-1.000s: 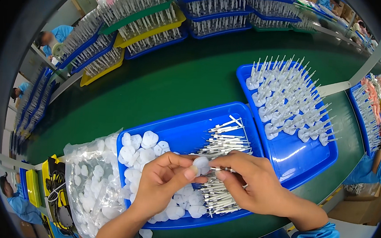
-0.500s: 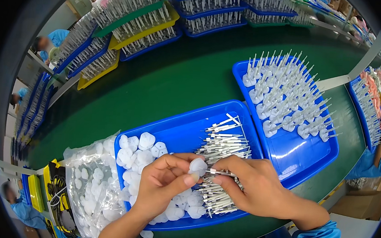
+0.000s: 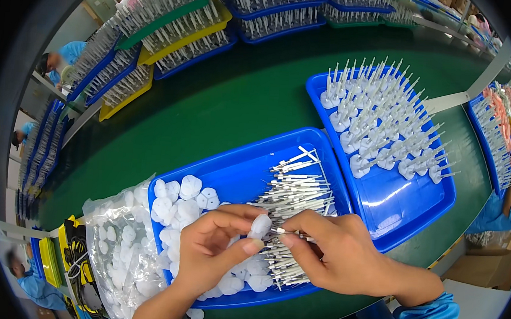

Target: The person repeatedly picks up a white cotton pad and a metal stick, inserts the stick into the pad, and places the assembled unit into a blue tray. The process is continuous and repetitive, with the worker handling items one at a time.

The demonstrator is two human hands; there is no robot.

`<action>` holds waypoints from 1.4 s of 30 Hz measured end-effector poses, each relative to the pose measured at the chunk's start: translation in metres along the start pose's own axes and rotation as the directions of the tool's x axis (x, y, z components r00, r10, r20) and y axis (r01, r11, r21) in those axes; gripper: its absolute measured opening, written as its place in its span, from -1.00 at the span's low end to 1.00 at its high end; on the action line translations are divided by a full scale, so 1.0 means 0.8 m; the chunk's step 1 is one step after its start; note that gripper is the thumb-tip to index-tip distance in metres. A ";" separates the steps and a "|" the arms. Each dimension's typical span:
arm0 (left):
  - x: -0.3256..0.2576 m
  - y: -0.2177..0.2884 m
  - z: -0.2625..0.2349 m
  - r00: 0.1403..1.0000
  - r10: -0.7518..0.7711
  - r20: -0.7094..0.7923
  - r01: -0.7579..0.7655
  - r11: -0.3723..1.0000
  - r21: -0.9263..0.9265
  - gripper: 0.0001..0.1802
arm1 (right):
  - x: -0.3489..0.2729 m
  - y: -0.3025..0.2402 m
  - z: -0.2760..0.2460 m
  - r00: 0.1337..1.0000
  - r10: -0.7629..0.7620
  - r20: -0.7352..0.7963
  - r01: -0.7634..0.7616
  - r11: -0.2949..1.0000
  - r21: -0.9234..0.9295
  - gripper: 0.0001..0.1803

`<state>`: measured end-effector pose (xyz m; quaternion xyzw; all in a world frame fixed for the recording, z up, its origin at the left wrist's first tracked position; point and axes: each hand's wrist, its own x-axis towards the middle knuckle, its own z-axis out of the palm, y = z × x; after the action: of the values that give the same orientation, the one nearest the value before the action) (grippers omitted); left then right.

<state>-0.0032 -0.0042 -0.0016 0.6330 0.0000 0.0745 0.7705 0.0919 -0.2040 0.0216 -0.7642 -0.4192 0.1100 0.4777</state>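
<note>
Between the thumb and fingers of my left hand [image 3: 217,243] is a white rounded plastic piece [image 3: 260,225], tilted partly edge-on. My right hand [image 3: 340,254] pinches a thin white rod [image 3: 283,231], whose tip meets or nearly meets the plastic piece; I cannot tell whether it is inside. Both hands are above a blue tray [image 3: 231,161]. Loose white plastic pieces [image 3: 189,187] fill its left part. A pile of thin white and metallic rods [image 3: 301,189] lies in its right part, partly hidden by my right hand.
A second blue tray [image 3: 406,211] at the right holds upright rods on white bases [image 3: 382,124]. A clear bag [image 3: 116,244] of white pieces lies at the left, beside dark cables [image 3: 76,265]. Stacked trays [image 3: 183,53] of upright rods line the back of the green table [image 3: 212,103]. Other people sit around.
My left hand has turned the plastic piece more edge-on and shifted slightly left. The rod in my right hand now points at it at a changed angle. The view has shifted slightly.
</note>
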 end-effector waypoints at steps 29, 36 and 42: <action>-0.004 0.002 -0.003 0.996 0.040 0.076 -0.042 0.999 0.027 -0.66 | -0.007 -0.004 0.001 0.998 0.015 0.062 -0.012 0.999 -0.038 -0.85; -0.005 0.005 -0.001 0.998 0.022 0.064 -0.029 0.995 0.100 -0.67 | -0.009 -0.004 0.015 0.991 -0.131 -0.026 0.122 0.965 -0.234 -0.84; -0.007 0.000 -0.006 0.996 0.048 0.073 -0.058 0.988 0.143 -0.66 | -0.004 0.008 0.020 0.989 -0.134 -0.063 0.128 0.988 -0.087 -0.85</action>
<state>-0.0088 -0.0004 -0.0026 0.6893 -0.0382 0.0728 0.7198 0.0842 -0.1977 0.0075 -0.7574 -0.4560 0.0346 0.4660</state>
